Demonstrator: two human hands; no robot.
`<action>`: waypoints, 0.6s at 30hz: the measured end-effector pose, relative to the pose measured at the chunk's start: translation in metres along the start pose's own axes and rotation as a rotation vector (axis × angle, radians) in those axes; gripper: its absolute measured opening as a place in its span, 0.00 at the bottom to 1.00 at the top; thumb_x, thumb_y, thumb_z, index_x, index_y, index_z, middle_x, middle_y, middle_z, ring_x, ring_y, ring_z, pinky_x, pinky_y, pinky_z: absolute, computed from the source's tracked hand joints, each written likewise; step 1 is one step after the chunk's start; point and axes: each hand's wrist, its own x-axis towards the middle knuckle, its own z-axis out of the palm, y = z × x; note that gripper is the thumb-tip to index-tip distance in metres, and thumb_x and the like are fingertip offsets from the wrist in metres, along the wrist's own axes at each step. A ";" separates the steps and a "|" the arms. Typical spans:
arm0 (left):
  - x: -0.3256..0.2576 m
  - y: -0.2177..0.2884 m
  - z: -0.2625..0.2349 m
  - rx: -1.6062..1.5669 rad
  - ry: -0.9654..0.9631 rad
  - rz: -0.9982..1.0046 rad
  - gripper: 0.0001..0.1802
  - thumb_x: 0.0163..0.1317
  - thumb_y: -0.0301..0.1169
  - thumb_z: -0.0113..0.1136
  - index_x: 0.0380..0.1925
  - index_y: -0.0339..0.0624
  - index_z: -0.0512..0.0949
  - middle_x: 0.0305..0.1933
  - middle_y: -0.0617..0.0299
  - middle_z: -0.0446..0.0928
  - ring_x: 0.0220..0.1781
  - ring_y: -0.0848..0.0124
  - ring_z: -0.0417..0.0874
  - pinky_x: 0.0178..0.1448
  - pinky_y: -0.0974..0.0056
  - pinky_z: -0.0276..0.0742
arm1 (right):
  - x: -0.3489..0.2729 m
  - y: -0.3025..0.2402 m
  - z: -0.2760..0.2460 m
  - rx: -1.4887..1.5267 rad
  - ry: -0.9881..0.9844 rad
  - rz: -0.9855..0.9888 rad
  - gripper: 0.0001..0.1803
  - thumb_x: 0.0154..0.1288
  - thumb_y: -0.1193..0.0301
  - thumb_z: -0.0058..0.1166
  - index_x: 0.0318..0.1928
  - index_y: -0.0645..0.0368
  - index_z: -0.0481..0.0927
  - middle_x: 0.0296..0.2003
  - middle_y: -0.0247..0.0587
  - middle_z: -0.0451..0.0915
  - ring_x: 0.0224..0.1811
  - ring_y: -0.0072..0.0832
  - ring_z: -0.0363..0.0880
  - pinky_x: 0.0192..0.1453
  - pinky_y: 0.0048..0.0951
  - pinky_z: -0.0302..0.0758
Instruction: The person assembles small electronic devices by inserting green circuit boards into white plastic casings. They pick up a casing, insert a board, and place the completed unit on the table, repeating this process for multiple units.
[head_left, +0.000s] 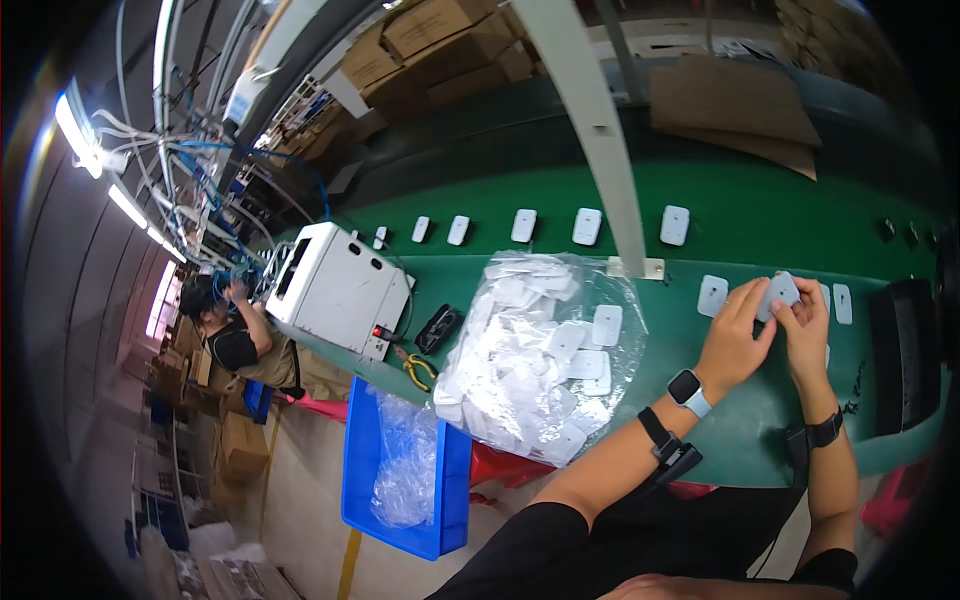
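Observation:
Both hands meet at the right of the green workbench (725,425), raised over it. Between them is a flat white rounded plastic casing (780,291) with a small dark mark. My left hand (738,330) pinches its left edge, and my right hand (806,322) grips it from the right with the thumb at its lower edge. A similar casing (712,296) lies just left of my left hand, and another casing (843,304) lies right of my right hand. Further pieces there are partly hidden by my fingers.
A clear plastic bag (625,390) heaped with white casings covers the bench's middle. Behind, casings stand spaced along a green belt (370,215) beside a metal post (590,110). Leftward are yellow-handled pliers (418,372), a white machine (335,290), a blue bin (455,500) and a seated person (235,335).

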 end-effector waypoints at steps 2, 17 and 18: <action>0.002 0.002 0.003 -0.055 -0.004 -0.043 0.29 0.57 0.23 0.67 0.60 0.31 0.74 0.57 0.42 0.77 0.57 0.46 0.80 0.60 0.55 0.78 | 0.001 0.002 -0.008 -0.036 0.009 -0.034 0.20 0.65 0.82 0.58 0.56 0.64 0.70 0.53 0.42 0.76 0.57 0.26 0.76 0.63 0.29 0.73; 0.008 -0.041 0.013 -0.708 0.202 -0.504 0.14 0.67 0.23 0.63 0.51 0.27 0.81 0.44 0.55 0.86 0.42 0.76 0.84 0.48 0.70 0.81 | 0.047 -0.025 0.008 -0.189 -0.256 0.000 0.21 0.62 0.77 0.61 0.54 0.59 0.71 0.45 0.32 0.75 0.48 0.20 0.75 0.56 0.24 0.70; 0.010 -0.042 0.012 -0.707 0.211 -0.519 0.14 0.67 0.23 0.63 0.51 0.27 0.81 0.45 0.55 0.85 0.43 0.76 0.84 0.49 0.70 0.81 | 0.051 -0.027 0.010 -0.212 -0.269 0.012 0.21 0.63 0.77 0.61 0.55 0.59 0.71 0.44 0.31 0.75 0.47 0.19 0.75 0.55 0.23 0.70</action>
